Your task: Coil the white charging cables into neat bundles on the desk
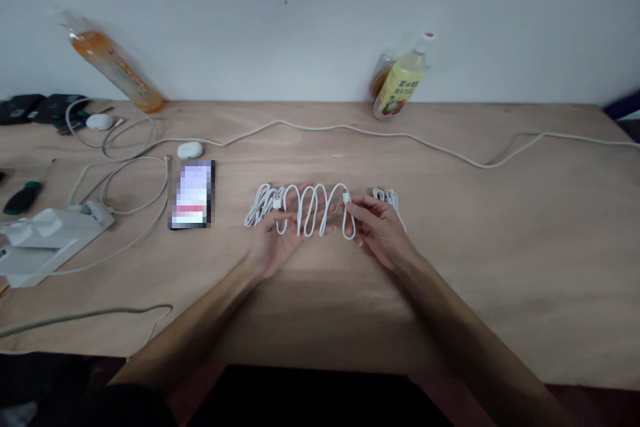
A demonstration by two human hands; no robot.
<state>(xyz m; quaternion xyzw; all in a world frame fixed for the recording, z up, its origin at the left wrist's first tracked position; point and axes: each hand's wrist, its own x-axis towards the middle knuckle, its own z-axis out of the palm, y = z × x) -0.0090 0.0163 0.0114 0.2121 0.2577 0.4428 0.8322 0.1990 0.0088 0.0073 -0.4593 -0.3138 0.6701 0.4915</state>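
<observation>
A white USB charging cable [311, 193] stretches in loose zigzag loops between my two hands above the wooden tabletop. My left hand [273, 243] holds its left loops, the thumb lying over them and the fingers behind. Near that thumb shows a white USB plug [277, 201]. My right hand [380, 223] pinches the right end of the cable near a small white connector [345, 197], with a loop hanging below. A bundle of white cable [260, 203] rests on the table beyond my left hand. Another white cable bundle [393, 199] lies just behind my right hand, partly covered by it.
A phone [193, 193] lies left of my hands, below a white earbud case [190, 150]. A long white cord [350, 127] crosses the table's back. Two bottles, one orange [117, 70] and one yellow [400, 83], stand by the wall. A green-handled screwdriver [23, 197] lies far left.
</observation>
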